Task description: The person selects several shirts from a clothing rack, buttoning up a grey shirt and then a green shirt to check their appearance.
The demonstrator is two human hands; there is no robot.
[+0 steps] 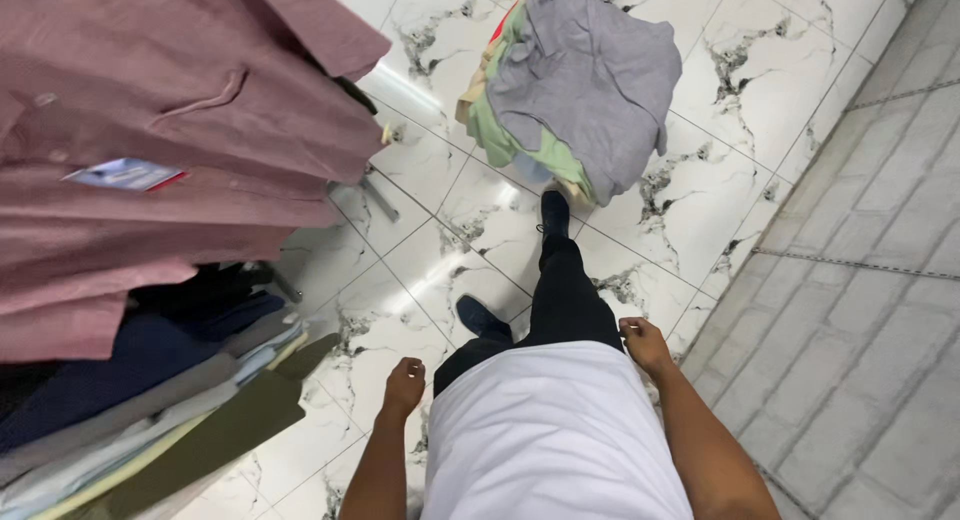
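a white marble-patterned tile floor [700,195] meets a grey brick-look wall [880,310]. dusty-pink shirts [150,130] hang at left above navy, grey and olive garments [150,400].

Heap of clothes [575,85] — grey shirt on top, green beneath — on marble floor tiles.

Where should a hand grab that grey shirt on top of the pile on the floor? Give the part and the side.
Probably grip the grey shirt at its loose lower edge, which hangs free over the green garment. Come from above on the near side, toward the forward foot. It lies uppermost, so nothing pins it. Both the left hand and right hand hang empty.
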